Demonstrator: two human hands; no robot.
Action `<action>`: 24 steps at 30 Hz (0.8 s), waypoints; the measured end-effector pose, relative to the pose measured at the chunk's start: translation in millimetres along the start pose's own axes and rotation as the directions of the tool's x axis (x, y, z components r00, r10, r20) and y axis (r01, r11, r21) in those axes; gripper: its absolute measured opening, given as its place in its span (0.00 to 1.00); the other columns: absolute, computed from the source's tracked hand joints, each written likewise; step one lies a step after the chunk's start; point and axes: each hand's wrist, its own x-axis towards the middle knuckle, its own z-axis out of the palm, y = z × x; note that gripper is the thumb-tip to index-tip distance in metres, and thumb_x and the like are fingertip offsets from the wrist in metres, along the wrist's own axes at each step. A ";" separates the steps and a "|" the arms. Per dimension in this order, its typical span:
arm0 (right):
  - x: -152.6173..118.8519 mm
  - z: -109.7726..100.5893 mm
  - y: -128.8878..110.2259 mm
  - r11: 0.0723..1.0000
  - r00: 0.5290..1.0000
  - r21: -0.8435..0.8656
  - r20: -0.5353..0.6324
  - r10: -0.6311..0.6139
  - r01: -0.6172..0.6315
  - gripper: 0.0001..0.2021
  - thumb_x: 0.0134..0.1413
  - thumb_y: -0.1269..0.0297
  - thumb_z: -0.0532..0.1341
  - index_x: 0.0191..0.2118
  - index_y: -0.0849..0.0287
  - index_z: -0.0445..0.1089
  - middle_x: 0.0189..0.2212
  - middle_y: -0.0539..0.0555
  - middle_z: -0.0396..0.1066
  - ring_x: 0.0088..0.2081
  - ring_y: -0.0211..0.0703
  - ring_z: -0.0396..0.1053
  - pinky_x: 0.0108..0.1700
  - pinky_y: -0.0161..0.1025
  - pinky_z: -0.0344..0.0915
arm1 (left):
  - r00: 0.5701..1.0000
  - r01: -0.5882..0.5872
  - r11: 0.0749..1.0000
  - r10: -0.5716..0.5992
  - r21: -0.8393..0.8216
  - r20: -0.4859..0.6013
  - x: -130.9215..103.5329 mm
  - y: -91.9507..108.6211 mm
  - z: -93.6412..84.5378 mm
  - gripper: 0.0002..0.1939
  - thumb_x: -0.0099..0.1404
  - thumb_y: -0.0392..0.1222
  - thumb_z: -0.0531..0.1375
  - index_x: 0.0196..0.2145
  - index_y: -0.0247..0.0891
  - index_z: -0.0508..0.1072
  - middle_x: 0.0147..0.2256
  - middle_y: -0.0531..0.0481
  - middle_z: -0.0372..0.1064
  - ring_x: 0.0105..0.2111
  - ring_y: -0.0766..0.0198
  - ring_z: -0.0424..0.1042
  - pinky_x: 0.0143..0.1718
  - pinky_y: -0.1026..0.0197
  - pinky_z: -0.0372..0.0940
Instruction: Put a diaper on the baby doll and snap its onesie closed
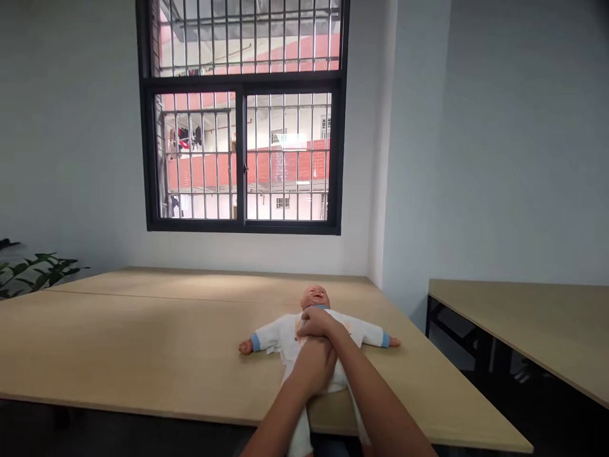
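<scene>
A baby doll in a white outfit with blue cuffs and collar lies on its back on the wooden table, its arms spread wide. Both of my hands are together over the doll's chest. My right hand reaches farther up, just below the doll's chin, its fingers bent and close together. Nearer to me, my left hand is bent at the wrist against the right hand and wrist, its fingers hidden from view. The doll's legs extend toward me and over the table's front edge, partly covered by my forearms.
Behind the table stands a wall with a barred, black-framed window. To the right, across a gap, is a second table. Green plant leaves show at the left edge. The near table's front edge runs close to me.
</scene>
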 end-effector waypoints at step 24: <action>-11.2 9.8 23.9 0.937 0.994 0.343 -0.061 0.091 -0.065 0.06 0.46 0.71 0.58 0.23 0.59 0.60 0.15 0.42 0.58 0.18 0.32 0.61 0.21 0.29 0.49 | 0.858 0.506 0.788 -0.500 0.350 -0.115 -9.7 -114.9 -69.1 0.10 0.64 0.41 0.55 0.39 0.34 0.71 0.45 0.39 0.73 0.45 0.54 0.70 0.43 0.60 0.59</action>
